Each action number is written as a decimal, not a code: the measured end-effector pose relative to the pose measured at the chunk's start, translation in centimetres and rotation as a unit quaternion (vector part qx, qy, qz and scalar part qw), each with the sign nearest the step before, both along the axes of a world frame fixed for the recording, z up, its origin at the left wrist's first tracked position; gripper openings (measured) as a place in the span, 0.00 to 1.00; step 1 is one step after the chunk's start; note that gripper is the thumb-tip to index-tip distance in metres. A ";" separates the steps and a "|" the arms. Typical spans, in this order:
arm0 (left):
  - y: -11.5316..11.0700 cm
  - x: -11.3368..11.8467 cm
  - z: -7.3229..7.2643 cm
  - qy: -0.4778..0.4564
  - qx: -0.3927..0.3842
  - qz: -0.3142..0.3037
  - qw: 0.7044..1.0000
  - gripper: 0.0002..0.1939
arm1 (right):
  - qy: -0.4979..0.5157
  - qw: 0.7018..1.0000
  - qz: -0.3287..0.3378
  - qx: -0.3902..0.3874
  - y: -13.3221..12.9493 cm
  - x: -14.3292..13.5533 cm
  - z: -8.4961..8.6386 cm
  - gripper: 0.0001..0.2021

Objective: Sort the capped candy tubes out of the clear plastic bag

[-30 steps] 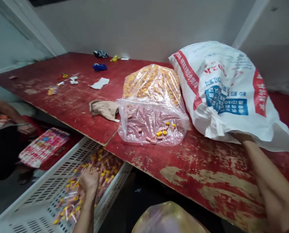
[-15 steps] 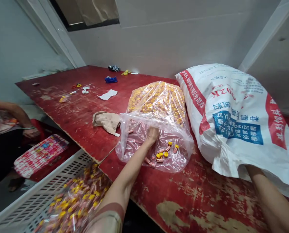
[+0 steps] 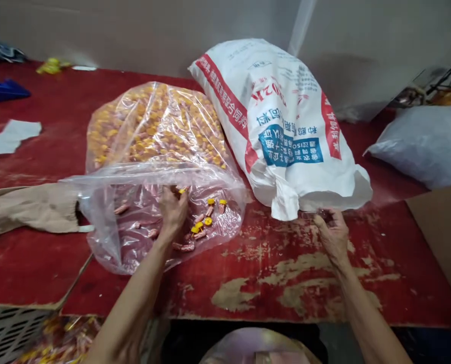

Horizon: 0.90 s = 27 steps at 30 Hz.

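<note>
My left hand (image 3: 173, 210) is at the mouth of a clear plastic bag (image 3: 157, 126) full of small pink pieces with yellow caps, its fingers curled round a yellow-capped piece. Several loose capped pieces (image 3: 208, 221) lie on the bag's flattened front, to the right of that hand. My right hand (image 3: 332, 230) is just in front of the open mouth of a white woven sack (image 3: 286, 116) with red and blue print. Its fingers are curled round something small and dark that I cannot make out.
A beige cloth (image 3: 32, 208) lies left of the clear bag on the red table (image 3: 248, 273). A blue tape dispenser (image 3: 5, 91) and white paper (image 3: 11, 136) are farther left. Below the table's left edge stands a white crate (image 3: 13, 328); a pale bag (image 3: 426, 144) is at the right.
The view has swung right and closer. My right hand, hidden inside the woven sack before, is now out at its mouth. My left hand is still at the clear bag, its fingers now showing a capped piece.
</note>
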<state>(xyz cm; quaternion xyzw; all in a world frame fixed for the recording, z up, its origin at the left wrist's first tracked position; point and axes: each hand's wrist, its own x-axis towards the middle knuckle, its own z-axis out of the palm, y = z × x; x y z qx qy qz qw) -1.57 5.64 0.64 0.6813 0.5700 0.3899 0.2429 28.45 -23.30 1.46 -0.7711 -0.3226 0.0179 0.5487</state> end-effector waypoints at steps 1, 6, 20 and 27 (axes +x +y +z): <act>-2.0 -0.5 0.1 -0.023 -0.004 -0.007 1.000 0.12 | 0.084 0.995 0.012 0.045 -0.6 -1.3 0.4 0.17; -14.7 0.0 0.8 -0.285 -0.181 -0.161 0.927 0.12 | 0.325 0.925 0.159 0.118 -1.4 -6.7 1.0 0.15; -25.6 2.0 1.0 -0.377 -0.207 -0.143 0.891 0.10 | -0.026 0.943 0.328 -0.055 -2.3 -14.4 -0.4 0.12; -26.5 1.5 0.9 -0.364 -0.193 -0.116 0.904 0.08 | -0.151 0.951 0.270 0.000 -2.7 -17.7 -1.9 0.10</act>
